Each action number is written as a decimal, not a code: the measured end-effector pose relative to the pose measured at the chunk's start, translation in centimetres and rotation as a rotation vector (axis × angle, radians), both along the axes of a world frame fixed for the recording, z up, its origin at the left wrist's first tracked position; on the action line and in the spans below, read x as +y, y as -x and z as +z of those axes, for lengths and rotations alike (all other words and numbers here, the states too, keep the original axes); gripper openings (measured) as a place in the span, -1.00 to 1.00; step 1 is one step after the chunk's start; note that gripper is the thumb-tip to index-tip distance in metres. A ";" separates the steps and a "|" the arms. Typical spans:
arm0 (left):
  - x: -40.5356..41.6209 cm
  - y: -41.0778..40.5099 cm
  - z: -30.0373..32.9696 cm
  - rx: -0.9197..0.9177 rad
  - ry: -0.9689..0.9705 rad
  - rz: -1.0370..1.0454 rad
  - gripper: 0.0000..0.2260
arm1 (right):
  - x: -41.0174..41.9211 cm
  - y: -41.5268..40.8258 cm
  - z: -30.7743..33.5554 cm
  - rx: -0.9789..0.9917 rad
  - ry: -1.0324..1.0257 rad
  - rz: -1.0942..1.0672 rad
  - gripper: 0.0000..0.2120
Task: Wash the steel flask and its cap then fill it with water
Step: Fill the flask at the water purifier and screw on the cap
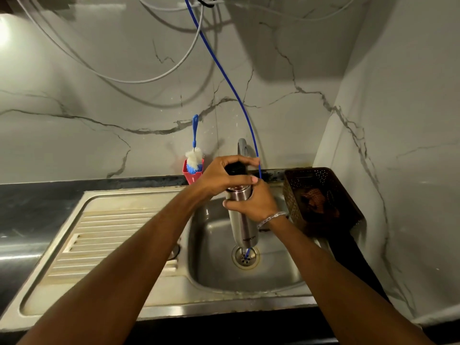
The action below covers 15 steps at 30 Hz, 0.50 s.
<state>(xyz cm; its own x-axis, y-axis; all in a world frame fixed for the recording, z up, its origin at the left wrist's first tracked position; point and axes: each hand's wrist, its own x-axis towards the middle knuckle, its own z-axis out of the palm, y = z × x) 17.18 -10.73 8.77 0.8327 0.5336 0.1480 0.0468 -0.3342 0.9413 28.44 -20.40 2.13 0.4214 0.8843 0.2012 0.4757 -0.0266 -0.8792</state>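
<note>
- The marble-look wall (99,135) fills the back and the right side, with grey cables (119,79) looping across it.
- Below it runs the dark counter (29,207), and set into that the steel sink (139,290) — a ribbed drainboard on my left, the bowl on my right with the drain (245,257) at its bottom.
- A brown perforated basket (321,192) sits on the sink's right edge, just beside my right wrist; something brownish lies in it, but I cannot tell what.
- The steel flask (242,227) is upright over the bowl, its base just above the drain.
- My right hand (254,202) is wrapped round the flask's upper body, fingers curled tight on it; a bracelet (272,218) rides my wrist.
- My left hand (224,175) is clamped over the black cap (236,169) at the flask's top, fingers curled round it.
- A thin blue tube (231,88) drops from above, passes behind my hands and ends at the drain.
- The tap (242,146) shows just behind my left hand.
- A red holder (190,174) stands against the wall, left of my hands, with a blue-handled bottle brush (195,155) in it.
</note>
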 end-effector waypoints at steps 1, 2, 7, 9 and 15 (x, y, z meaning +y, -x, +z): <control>-0.2 0.1 -0.1 0.008 -0.051 0.049 -0.51 | -0.1 0.3 0.1 0.014 0.014 -0.036 -0.54; -0.6 0.0 -0.5 -0.006 -0.117 0.167 -0.41 | -0.1 0.6 0.2 0.014 0.029 -0.102 -0.53; -3.0 -1.6 -1.2 -0.100 -0.149 0.551 -0.27 | 0.4 1.6 1.4 -0.179 0.012 -0.208 -0.38; -1.9 -1.3 -0.3 -0.100 -0.087 0.385 -0.45 | 0.5 1.5 1.8 -0.151 0.000 -0.177 -0.38; 0.8 1.4 2.8 -0.063 0.035 -0.241 -0.61 | 0.4 1.7 2.0 -0.094 -0.175 -0.068 -0.36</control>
<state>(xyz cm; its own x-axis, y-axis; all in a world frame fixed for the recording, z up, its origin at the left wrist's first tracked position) 15.77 -9.96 11.59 0.9263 0.3262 0.1887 -0.0894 -0.2963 0.9509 26.70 -19.99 4.17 0.4506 0.8029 0.3903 0.5583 0.0877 -0.8250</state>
